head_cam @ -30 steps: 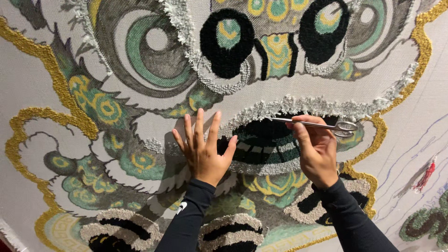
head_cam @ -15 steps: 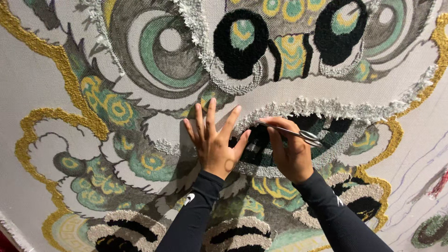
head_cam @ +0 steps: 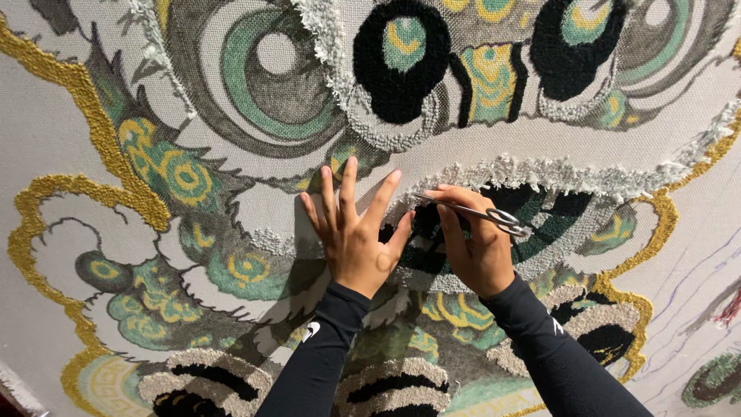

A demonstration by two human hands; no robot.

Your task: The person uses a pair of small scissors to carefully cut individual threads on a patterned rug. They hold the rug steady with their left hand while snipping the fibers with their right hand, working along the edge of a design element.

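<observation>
A large tufted rug [head_cam: 231,100] fills the view, showing a lion-dance face in black, green, yellow, gold and white yarn on grey backing cloth. My left hand [head_cam: 353,235] lies flat on it with fingers spread, just left of the black mouth patch [head_cam: 540,212]. My right hand [head_cam: 475,243] grips small silver scissors [head_cam: 478,212], their blades pointing left toward my left fingertips along the shaggy white fringe [head_cam: 556,171]. Both arms wear black sleeves.
Gold looped outline [head_cam: 85,100] runs down the left side and curls at the lower right [head_cam: 625,301]. Bare grey cloth with thin drawn lines [head_cam: 695,270] lies at the right edge. Striped black and white tufts [head_cam: 394,386] sit below my arms.
Both hands have shifted left across the rug. The scissors moved from the right part of the mouth to its left end, closer to my left hand.
</observation>
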